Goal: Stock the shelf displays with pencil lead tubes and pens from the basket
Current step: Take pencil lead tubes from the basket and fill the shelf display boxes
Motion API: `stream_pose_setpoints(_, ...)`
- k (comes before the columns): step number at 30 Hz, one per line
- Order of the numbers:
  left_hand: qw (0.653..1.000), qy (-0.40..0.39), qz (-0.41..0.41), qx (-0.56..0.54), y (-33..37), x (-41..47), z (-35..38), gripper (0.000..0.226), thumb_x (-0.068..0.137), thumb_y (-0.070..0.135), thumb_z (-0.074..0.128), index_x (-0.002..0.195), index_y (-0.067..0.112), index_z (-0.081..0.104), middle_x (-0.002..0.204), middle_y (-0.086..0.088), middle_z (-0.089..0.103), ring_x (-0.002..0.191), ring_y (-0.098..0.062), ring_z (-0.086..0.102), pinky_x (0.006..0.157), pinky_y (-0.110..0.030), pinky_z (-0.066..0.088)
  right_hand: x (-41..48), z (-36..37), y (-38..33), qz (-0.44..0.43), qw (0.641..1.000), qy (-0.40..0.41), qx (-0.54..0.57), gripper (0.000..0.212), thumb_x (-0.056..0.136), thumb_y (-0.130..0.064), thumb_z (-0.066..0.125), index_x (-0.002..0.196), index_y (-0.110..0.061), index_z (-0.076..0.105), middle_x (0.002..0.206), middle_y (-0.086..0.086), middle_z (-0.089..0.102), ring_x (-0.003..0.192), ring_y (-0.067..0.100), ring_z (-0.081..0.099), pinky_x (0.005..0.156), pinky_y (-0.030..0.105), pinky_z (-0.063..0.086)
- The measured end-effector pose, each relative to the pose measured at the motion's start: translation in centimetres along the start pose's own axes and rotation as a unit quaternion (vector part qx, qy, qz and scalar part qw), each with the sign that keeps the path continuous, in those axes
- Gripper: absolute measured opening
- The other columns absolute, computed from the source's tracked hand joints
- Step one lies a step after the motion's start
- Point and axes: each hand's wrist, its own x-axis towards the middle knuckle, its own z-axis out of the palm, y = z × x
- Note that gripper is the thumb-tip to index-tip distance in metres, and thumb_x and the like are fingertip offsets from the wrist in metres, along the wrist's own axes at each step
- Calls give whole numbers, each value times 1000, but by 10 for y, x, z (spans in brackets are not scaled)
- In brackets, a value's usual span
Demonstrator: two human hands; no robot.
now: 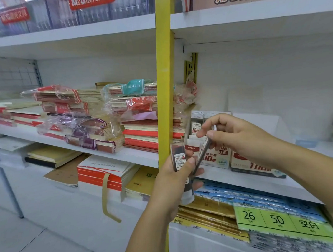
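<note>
My left hand (176,181) grips a small bunch of flat pencil lead tubes (178,160) with barcode labels, held upright in front of the yellow shelf post. My right hand (233,135) pinches one slim dark lead tube (203,154) near its white cap, slanting down toward the left hand. Just behind stands a white and red display box (219,155) printed HB 0.5, with upright lead tubes (197,124) in it. A second similar display box (250,164) sits to its right on the white shelf (242,181). The basket is out of view.
A yellow upright post (165,87) splits the shelving. Left of it lie wrapped stacks of red and cream notebooks (140,119). Below the display boxes are blue and gold packs and a green label pack (282,220) marked 26 and 50. A white shelf board (252,15) runs overhead.
</note>
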Motion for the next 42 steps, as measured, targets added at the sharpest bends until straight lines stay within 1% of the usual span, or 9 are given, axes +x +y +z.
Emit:
stream_pose_setpoints(4, 999, 36, 32, 22, -2, 3, -2, 13, 99, 21, 61, 108, 30, 66, 92, 9, 78, 76, -5, 72, 60, -21, 57, 3, 0, 1, 22, 999, 24, -38, 28, 96, -14, 56, 117, -31, 53, 105, -20, 71, 93, 4, 68, 80, 26, 56)
stream_pose_setpoints(8, 998, 43, 43, 18, -2, 4, -6, 11, 101, 20, 58, 109, 25, 64, 96, 7, 78, 83, -10, 76, 61, -21, 58, 7, -5, 2, 29, 997, 59, -45, 26, 90, -20, 66, 112, -27, 54, 93, -15, 75, 82, 4, 71, 72, 22, 54)
stream_pose_setpoints(15, 996, 44, 52, 57, -6, 10, -13, 9, 102, 29, 55, 98, 24, 61, 61, 9, 56, 53, -7, 51, 54, -21, 50, 34, -21, -14, -145, 953, 201, -176, 24, 90, -10, 64, 90, -32, 54, 81, -19, 68, 82, -13, 62, 68, 4, 46)
stream_pose_setpoints(20, 1000, -8, -23, 16, -2, 12, -18, 13, 98, 20, 51, 101, 28, 60, 62, 3, 51, 55, -12, 48, 46, -24, 39, 56, -15, -8, -164, 925, 158, -303, 21, 94, -12, 57, 96, -31, 49, 89, -12, 65, 83, 5, 64, 65, 23, 54)
stream_pose_setpoints(23, 999, -29, -11, 26, -1, 12, -20, 18, 99, 16, 48, 108, 26, 60, 67, 3, 57, 62, -11, 55, 60, -24, 50, 66, -14, 0, -148, 924, 148, -321, 16, 94, -12, 57, 100, -26, 52, 93, -1, 68, 81, 13, 64, 66, 35, 57)
stream_pose_setpoints(28, 998, -28, 20, 57, 0, 10, -25, 15, 103, 19, 52, 113, 21, 64, 78, 4, 73, 71, -10, 66, 56, -20, 54, 86, -16, 12, -108, 933, 150, -308, 19, 91, -10, 60, 100, -27, 55, 94, -7, 62, 81, -1, 57, 65, 14, 45)
stream_pose_setpoints(31, 996, -24, 38, 73, 0, 10, -25, 16, 103, 22, 52, 113, 26, 64, 94, 6, 78, 82, -10, 73, 75, -28, 62, 94, -16, 20, -90, 923, 133, -349, 15, 90, -14, 64, 102, -22, 63, 99, -4, 61, 93, 13, 57, 75, 23, 44)
stream_pose_setpoints(38, 999, -14, 35, 37, 4, 8, -22, 14, 101, 31, 57, 107, 37, 68, 106, 8, 78, 95, -15, 76, 80, -34, 56, 78, -7, 25, -94, 883, 133, -441, 31, 95, -28, 58, 126, -26, 64, 104, -6, 41, 106, 13, 36, 85, 26, 31)
stream_pose_setpoints(42, 999, -30, 31, 22, 6, 5, -17, 13, 98, 35, 60, 108, 38, 69, 107, 4, 78, 95, -17, 76, 72, -28, 60, 45, 5, 8, -91, 952, 95, -277, 26, 95, -37, 53, 120, -37, 63, 100, -24, 54, 92, -9, 51, 73, 9, 34)
